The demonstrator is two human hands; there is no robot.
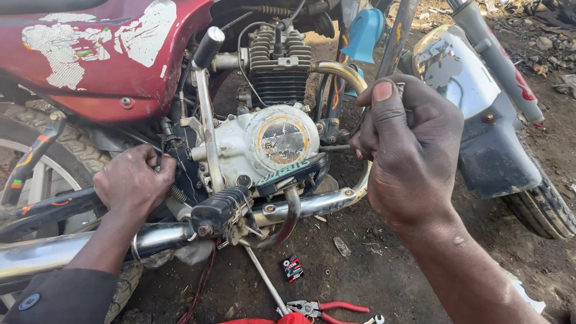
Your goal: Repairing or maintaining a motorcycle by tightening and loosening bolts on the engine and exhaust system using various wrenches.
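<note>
A red motorcycle (102, 54) stands in front of me, its white engine cover (273, 141) and finned cylinder (279, 63) facing the camera. My left hand (133, 182) reaches in behind the footpeg (219, 208), fingers closed on a small part near a coiled spring (177, 194); what it grips is hidden. My right hand (408, 150) is fisted around the handle of a thin metal tool whose shaft (336, 147) points at the engine's right side.
A chrome exhaust pipe (312, 204) curves under the engine. The front mudguard (480, 114) and tyre (543, 207) are at the right. On the dirt ground lie red-handled pliers (327, 309), a small black packet (293, 268) and a metal rod (264, 279).
</note>
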